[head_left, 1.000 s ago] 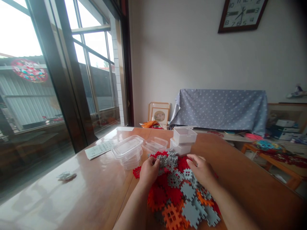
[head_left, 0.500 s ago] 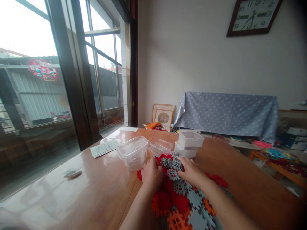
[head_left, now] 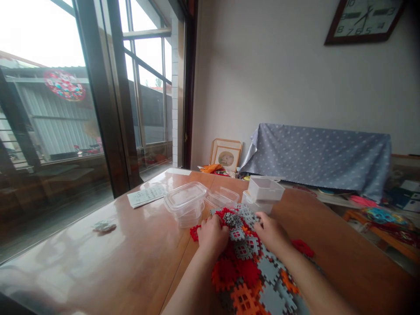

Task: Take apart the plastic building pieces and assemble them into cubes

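Note:
A heap of interlocking plastic building blocks (head_left: 271, 269) in red, grey and orange spreads over the wooden table, many with toothed edges and some with window-like holes. At the heap's left side my left hand (head_left: 213, 232) is closed, its fingers curled down among red blocks (head_left: 194, 233); what they grip is hidden. My right hand (head_left: 271, 231) is closed at the right side, thumb and fingers bent beside the grey blocks (head_left: 246, 213). Whatever it holds cannot be made out. Between the hands lies a small cluster of knobbly grey blocks (head_left: 232, 218) on red ones.
Stacked clear plastic containers (head_left: 185, 203) stand just beyond my left hand, near a clear lid (head_left: 223, 197). White plastic boxes (head_left: 265, 190) are stacked behind the heap. A printed paper (head_left: 147, 195) and a small packet (head_left: 104, 225) lie on the left of the table (head_left: 138, 267).
My right hand has drawn back to the right from the knobbly grey blocks, leaving more grey blocks visible. My left hand stays curled at the red ones. The view has shifted slightly.

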`<control>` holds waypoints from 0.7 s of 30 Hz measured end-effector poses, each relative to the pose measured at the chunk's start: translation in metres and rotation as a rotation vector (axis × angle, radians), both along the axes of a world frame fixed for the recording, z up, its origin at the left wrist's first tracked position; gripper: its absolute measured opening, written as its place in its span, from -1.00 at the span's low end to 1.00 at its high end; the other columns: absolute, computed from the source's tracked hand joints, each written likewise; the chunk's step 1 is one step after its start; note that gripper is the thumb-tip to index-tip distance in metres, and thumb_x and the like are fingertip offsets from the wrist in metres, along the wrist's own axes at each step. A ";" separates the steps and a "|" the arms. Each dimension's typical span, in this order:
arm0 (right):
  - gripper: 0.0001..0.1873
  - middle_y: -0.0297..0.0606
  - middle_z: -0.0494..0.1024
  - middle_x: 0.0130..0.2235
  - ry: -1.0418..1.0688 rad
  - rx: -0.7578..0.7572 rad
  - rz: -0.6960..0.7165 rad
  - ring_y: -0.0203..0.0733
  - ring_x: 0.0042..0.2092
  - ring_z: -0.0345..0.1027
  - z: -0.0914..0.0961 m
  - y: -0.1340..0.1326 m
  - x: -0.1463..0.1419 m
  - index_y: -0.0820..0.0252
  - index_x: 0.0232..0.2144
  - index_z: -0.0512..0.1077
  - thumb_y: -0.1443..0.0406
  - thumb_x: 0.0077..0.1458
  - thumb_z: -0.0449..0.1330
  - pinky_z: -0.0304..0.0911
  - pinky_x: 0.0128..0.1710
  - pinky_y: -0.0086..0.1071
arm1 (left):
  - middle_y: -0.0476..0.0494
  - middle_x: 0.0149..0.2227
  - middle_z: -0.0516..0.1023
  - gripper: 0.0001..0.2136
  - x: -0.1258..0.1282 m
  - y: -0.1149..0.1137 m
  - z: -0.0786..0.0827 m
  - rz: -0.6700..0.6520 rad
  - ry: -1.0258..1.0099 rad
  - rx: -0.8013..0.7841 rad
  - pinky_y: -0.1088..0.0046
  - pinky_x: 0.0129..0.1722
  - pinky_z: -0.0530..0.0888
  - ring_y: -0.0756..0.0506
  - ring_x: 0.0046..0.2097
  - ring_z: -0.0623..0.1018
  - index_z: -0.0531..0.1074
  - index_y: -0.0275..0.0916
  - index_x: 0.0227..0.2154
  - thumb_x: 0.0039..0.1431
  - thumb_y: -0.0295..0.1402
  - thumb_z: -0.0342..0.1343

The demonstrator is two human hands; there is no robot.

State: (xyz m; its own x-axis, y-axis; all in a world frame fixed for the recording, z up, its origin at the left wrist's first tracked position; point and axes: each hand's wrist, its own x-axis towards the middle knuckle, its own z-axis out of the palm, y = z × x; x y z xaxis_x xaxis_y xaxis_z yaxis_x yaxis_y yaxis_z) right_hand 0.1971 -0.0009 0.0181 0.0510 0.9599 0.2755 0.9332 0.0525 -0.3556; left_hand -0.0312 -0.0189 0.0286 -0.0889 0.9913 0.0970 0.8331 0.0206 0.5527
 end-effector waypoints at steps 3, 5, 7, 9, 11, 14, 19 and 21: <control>-0.63 -0.25 0.66 -0.15 0.077 0.030 0.011 -0.11 -0.13 0.54 -0.001 -0.002 0.014 0.06 0.03 0.42 0.23 0.20 0.03 0.29 -0.22 -0.38 | -0.24 -0.08 0.58 -0.85 0.000 0.000 -0.002 0.000 -0.007 0.015 0.16 -0.11 0.34 -0.34 -0.02 0.47 0.44 -0.16 -0.28 0.10 -0.29 0.05; -0.63 -0.25 0.65 -0.13 0.119 0.051 0.011 -0.12 -0.13 0.54 -0.002 -0.003 0.025 0.08 0.02 0.43 0.23 0.20 0.02 0.33 -0.19 -0.37 | -0.23 -0.10 0.59 -0.86 0.000 0.000 -0.002 -0.004 -0.013 0.021 0.17 -0.11 0.34 -0.33 -0.03 0.47 0.44 -0.16 -0.30 0.10 -0.28 0.05; -0.61 -0.21 0.64 -0.10 0.137 0.070 -0.003 -0.10 -0.11 0.53 -0.001 -0.006 0.033 0.11 0.03 0.42 0.24 0.18 0.03 0.35 -0.14 -0.33 | -0.22 -0.11 0.60 -0.87 0.000 0.000 -0.001 -0.007 -0.023 0.022 0.19 -0.12 0.34 -0.32 -0.03 0.48 0.44 -0.15 -0.31 0.10 -0.29 0.05; -0.55 -0.14 0.61 -0.06 0.096 0.117 -0.041 -0.03 -0.06 0.50 0.003 -0.013 0.038 0.13 0.09 0.41 0.25 0.16 0.05 0.34 -0.08 -0.25 | -0.20 -0.13 0.60 -0.87 0.000 -0.001 0.000 -0.003 -0.042 0.020 0.20 -0.14 0.34 -0.30 -0.05 0.49 0.44 -0.14 -0.31 0.12 -0.30 0.03; -0.49 -0.07 0.56 0.01 0.016 0.181 -0.073 0.07 0.01 0.44 0.009 -0.022 0.035 0.15 0.15 0.38 0.25 0.14 0.07 0.31 0.02 -0.13 | -0.19 -0.13 0.60 -0.86 -0.001 0.000 0.001 0.010 -0.062 0.025 0.21 -0.15 0.35 -0.29 -0.07 0.50 0.45 -0.13 -0.31 0.14 -0.31 0.00; -0.45 -0.08 0.47 0.14 -0.033 0.182 0.053 0.08 0.13 0.36 0.023 -0.044 0.020 0.12 0.21 0.33 0.21 0.18 0.06 0.23 0.16 -0.08 | -0.18 -0.10 0.59 -0.84 -0.002 0.001 0.000 0.043 -0.064 0.057 0.19 -0.13 0.35 -0.30 -0.04 0.49 0.46 -0.13 -0.29 0.16 -0.32 -0.01; -0.20 -0.22 0.23 0.37 -0.062 -0.135 0.392 0.09 0.34 0.12 0.034 -0.084 -0.013 -0.12 0.34 0.18 -0.02 0.09 0.25 0.07 0.31 -0.04 | -0.24 -0.03 0.55 -0.79 -0.003 0.002 -0.003 0.097 0.010 0.131 0.16 -0.06 0.35 -0.32 0.03 0.46 0.46 -0.15 -0.20 0.22 -0.27 -0.03; 0.04 -0.26 0.03 0.45 -0.100 -0.217 0.432 0.18 0.42 -0.07 0.031 -0.093 -0.021 -0.19 0.40 0.04 -0.11 -0.06 0.34 -0.07 0.37 0.07 | -0.26 -0.03 0.54 -0.77 -0.002 0.003 -0.005 0.084 0.039 0.128 0.16 -0.05 0.35 -0.33 0.04 0.45 0.46 -0.15 -0.16 0.23 -0.26 -0.04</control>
State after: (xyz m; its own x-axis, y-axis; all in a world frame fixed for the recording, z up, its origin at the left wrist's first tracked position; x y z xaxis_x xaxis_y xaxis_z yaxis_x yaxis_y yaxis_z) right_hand 0.1760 -0.0939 0.0491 -0.3808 0.9233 0.0503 0.8724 0.3768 -0.3114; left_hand -0.0329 -0.0163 0.0233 -0.1644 0.9598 0.2274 0.8524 0.0223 0.5223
